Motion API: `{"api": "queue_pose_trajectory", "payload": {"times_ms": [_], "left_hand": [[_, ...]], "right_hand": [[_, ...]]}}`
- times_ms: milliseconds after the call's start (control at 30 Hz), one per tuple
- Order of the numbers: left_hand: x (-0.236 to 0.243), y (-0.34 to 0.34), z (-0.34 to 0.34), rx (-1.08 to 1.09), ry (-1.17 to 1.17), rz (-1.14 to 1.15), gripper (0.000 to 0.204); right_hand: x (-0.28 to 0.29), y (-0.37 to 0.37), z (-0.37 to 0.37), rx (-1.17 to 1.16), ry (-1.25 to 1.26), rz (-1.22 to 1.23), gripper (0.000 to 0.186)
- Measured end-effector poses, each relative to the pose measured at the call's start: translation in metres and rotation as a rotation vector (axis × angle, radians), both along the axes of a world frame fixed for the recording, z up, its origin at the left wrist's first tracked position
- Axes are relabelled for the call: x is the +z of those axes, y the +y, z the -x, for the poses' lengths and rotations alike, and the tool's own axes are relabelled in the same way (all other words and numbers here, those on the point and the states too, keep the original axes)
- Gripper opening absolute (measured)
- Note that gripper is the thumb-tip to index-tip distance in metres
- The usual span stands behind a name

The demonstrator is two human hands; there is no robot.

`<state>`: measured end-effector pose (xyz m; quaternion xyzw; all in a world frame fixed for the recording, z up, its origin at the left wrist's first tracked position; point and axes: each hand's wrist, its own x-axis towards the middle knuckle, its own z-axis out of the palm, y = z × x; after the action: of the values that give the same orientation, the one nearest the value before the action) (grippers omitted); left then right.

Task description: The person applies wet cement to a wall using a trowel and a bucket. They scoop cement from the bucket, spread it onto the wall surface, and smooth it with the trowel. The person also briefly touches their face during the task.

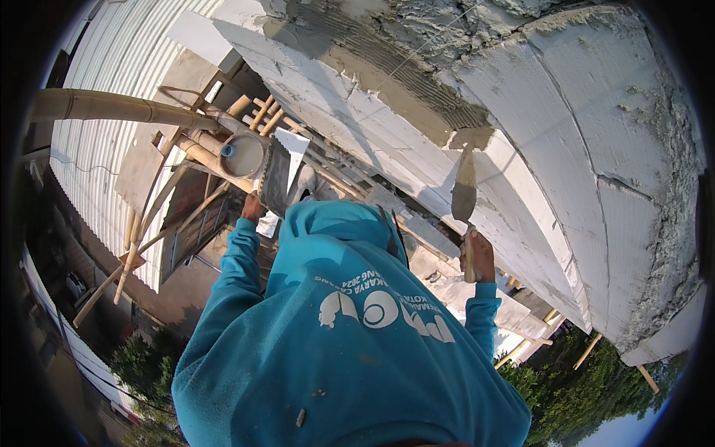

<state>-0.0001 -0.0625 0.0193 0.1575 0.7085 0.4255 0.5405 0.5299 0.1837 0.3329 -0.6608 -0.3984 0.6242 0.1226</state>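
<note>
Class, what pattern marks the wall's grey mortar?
Parallel ridges across part of the mortar; head view.

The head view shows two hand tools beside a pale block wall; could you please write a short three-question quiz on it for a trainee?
1. Which hand holds the tapered trowel?
2. True or false: the left hand is empty.
3. Choose one: part of the mortar on the pale block wall is marked with (a) round holes, (b) parallel ridges, (c) red paint.

Key:
1. The right hand.
2. False; it holds a toothed-edge tool.
3. b.
</note>
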Motion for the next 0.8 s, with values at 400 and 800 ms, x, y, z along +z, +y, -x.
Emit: {"api": "queue_pose_trajectory", "payload": {"times_ms": [400, 800], "left_hand": [[0.038, 0.040, -0.003, -0.271, 0.086, 0.303, 0.022], [0.049, 0.060, 0.149, -1.367, 0.618, 0.261, 0.068]], "right_hand": [[-0.012, -0.005, 0.008, -0.185, 0.176, -0.140, 0.038], [-0.136, -0.269, -0.083, -0.430, -0.778, -0.168, 0.038]]}}
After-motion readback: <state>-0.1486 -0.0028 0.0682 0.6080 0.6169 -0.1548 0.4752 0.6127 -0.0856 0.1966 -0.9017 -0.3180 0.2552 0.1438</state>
